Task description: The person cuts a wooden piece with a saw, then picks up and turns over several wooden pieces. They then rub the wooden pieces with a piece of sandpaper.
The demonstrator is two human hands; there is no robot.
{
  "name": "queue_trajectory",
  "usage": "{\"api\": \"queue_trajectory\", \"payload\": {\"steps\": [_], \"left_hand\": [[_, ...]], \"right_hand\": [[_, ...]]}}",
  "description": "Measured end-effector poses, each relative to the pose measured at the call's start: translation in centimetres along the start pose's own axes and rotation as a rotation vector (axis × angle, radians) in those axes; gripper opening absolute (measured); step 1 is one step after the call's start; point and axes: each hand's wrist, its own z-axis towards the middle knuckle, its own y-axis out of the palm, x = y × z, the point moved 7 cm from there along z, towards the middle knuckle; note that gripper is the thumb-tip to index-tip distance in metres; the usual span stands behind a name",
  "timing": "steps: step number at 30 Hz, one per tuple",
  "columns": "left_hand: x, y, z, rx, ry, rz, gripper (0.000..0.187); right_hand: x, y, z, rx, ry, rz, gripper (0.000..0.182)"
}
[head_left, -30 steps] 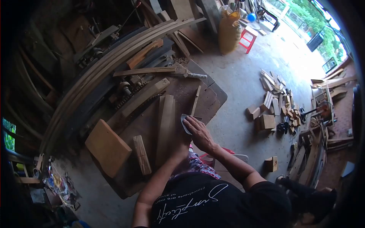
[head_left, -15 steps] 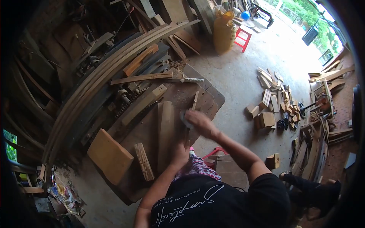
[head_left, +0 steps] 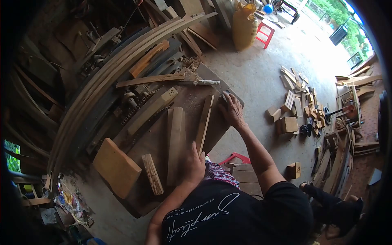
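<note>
On the brown table (head_left: pixel 192 97), a narrow wooden strip (head_left: pixel 206 118) lay near the right edge, its near end pinched between the left hand's (head_left: pixel 195 167) thumb and fingers. Over the table's far right corner, the right hand (head_left: pixel 233 112) had its fingers slightly spread; whether they gripped anything, I couldn't tell. A wider plank (head_left: pixel 175 134) lay mid-table.

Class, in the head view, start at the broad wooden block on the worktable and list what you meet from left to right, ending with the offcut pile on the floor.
Broad wooden block, short wooden block, long plank, thin wooden strip, right hand, offcut pile.
</note>
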Motion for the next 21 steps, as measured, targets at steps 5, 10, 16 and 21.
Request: {"api": "queue_trajectory", "payload": {"steps": [5, 10, 16, 21], "left_hand": [[1.2, 0.5, 0.9, -0.06, -0.02, 0.105, 0.057], [1.7, 0.4, 1.7, -0.016, 0.003, 0.09, 0.058], [1.7, 0.1, 1.9, -0.058, 0.002, 0.146, 0.058], [1.9, -0.2, 2.3, -0.102, -0.053, 0.099, 0.057]], "right_hand": [[-1.9, 0.1, -0.1, -0.028, -0.04, 0.145, 0.039], [-2.5, 0.8, -0.2, 0.062, -0.026, 0.137, 0.022], [-2.0, 1.6, 0.0, 0.039, -0.055, 0.063, 0.022], [-2.7, 1.1, 0.1, 0.103, -0.107, 0.125, 0.018]]}}
